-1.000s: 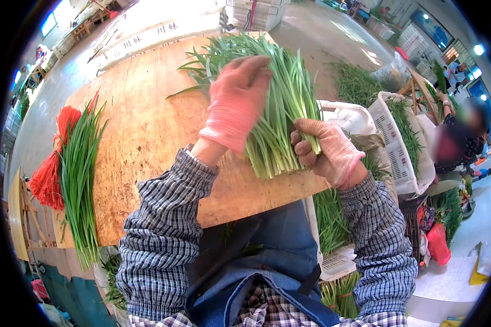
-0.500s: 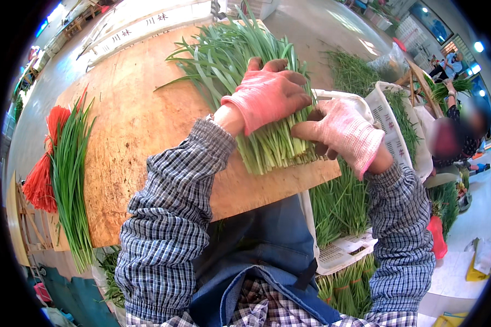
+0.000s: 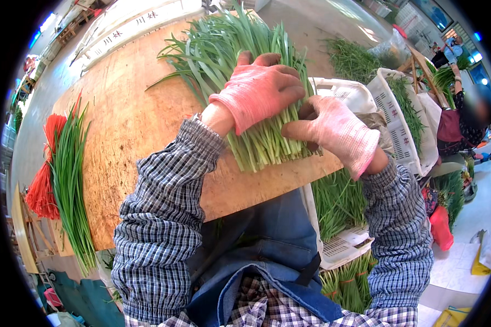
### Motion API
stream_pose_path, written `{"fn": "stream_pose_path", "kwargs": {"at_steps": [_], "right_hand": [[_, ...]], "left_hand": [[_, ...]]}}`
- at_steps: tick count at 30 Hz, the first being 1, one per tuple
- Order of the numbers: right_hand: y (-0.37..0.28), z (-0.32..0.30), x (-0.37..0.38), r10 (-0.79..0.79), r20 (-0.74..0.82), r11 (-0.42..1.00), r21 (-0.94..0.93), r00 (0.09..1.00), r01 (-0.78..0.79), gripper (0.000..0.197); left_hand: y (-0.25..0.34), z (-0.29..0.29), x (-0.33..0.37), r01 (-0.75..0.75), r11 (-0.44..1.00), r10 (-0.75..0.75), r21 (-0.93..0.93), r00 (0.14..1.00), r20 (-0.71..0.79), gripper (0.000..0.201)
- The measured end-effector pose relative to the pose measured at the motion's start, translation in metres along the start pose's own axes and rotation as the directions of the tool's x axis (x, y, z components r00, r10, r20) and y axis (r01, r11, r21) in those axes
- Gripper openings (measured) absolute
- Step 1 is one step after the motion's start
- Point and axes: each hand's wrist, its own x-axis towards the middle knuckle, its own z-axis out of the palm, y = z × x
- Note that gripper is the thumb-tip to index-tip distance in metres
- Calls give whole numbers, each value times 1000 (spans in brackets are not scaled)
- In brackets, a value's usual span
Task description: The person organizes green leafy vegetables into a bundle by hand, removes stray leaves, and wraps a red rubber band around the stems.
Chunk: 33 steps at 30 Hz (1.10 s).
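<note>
A thick pile of green garlic chives [image 3: 259, 144] lies on the wooden board, leaves away from me and pale cut ends toward me. On top of it rests my left hand [image 3: 259, 95] in a pink glove with dark-stained fingertips, fingers stretched and a little spread. At the pile's right edge is my right hand [image 3: 338, 131] in a similar glove. Its thumb lies across the stalks, and the fingers curl round them, partly hidden. Both wrists come out of checked sleeves.
On the board's left lie a smaller chive bundle [image 3: 71, 188] and red ties [image 3: 43, 188]. White crates [image 3: 395, 117] of greens stand at the right, one below the board's edge. A co-worker [image 3: 466, 122] holds greens at the far right.
My view has shifted slightly, so the board and pile sit a little differently. The right thumb has moved slightly along the stalks; the left hand stays on the pile.
</note>
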Motion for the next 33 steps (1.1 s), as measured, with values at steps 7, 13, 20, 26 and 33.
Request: {"fn": "stream_pose_path", "kwargs": {"at_steps": [7,13,20,26,33], "right_hand": [[7,23,4,-42,-231,997,46,972,55,51],[0,16,-7,-8,-111,969,243,994,35,44],[10,21,-2,-124,-228,927,-373,966,31,38],[49,-22,-17,-160,-338,981,-160,927,111,22],[173,-13,15,-102,-105,741,-672,989,5,26]], "left_hand": [[-2,5,1,-14,1000,14,0,997,-71,30],[7,-3,-2,-13,1000,14,21,998,-55,29],[8,11,-2,-18,998,20,62,1000,-21,31],[12,10,-12,-2,997,0,76,999,37,31],[15,9,-10,46,999,-46,3,999,12,31]]}}
